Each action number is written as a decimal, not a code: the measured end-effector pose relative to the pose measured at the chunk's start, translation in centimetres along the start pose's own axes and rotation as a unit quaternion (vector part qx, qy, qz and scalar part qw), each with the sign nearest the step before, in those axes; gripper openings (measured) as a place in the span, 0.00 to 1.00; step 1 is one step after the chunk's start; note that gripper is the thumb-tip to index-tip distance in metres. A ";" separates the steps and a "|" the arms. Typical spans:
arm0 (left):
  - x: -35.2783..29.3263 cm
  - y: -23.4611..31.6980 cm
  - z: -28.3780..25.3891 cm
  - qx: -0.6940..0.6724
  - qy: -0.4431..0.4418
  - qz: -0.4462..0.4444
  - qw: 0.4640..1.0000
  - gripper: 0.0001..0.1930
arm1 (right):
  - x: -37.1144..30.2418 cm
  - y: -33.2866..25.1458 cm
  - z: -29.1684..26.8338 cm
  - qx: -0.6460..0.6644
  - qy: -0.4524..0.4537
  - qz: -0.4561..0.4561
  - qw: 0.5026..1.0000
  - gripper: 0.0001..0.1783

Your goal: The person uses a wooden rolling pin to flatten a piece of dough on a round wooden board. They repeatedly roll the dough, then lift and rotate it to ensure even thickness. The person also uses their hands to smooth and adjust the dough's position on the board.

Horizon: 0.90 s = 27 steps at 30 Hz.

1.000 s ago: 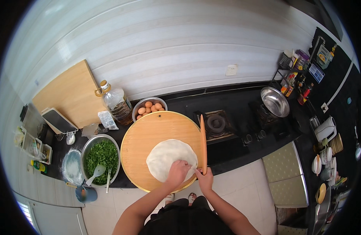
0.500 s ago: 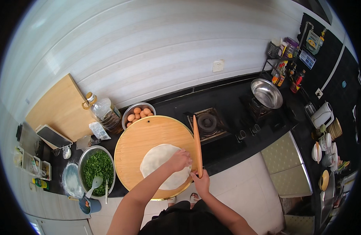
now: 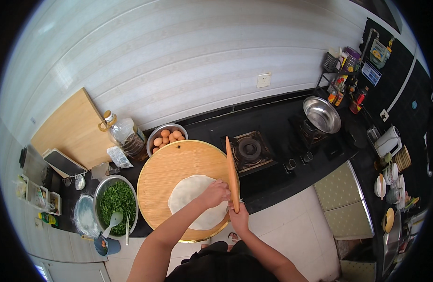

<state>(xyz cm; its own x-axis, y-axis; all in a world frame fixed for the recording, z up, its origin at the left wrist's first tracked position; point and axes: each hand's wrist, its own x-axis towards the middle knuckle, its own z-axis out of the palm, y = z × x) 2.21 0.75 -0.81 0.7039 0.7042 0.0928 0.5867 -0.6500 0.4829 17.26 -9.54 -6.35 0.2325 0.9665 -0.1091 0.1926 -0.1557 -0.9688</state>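
Observation:
A round, pale sheet of dough [image 3: 190, 192] lies flat on a round wooden board [image 3: 160, 164] with a brass-coloured rim. My left hand [image 3: 215, 193] reaches over it, fingers curled down and closed at the dough's right edge; the fingertips are partly hidden. Closed around the near end of a tapered wooden rolling pin [image 3: 232, 174] is my right hand [image 3: 240, 218], beside the board's right edge. The pin points away from me, across the right side of the board, its far tip near the stove.
Left of the board stands a steel bowl of chopped greens [image 3: 117, 202] with a white spoon and chopsticks. Behind are a bowl of eggs [image 3: 168, 137] and an oil jug [image 3: 127, 134]. A gas burner [image 3: 249, 149] and a steel pan [image 3: 322, 115] are to the right.
The rolling pin has shifted a little to the left, more over the board, with my right hand still on its near end. My left hand stays at the dough's edge.

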 end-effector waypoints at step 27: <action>-2.6 1.5 0.3 -0.026 0.150 -0.076 0.985 0.09 | 0.9 -2.4 -2.8 -0.116 0.020 -0.038 0.992 0.15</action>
<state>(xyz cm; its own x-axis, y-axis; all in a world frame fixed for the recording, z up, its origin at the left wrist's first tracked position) 1.41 -2.17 -0.60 0.4538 0.8506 0.2655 0.6494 -0.5198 0.5550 19.70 -8.89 -3.46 0.2464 0.9688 -0.0245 0.4237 -0.1305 -0.8963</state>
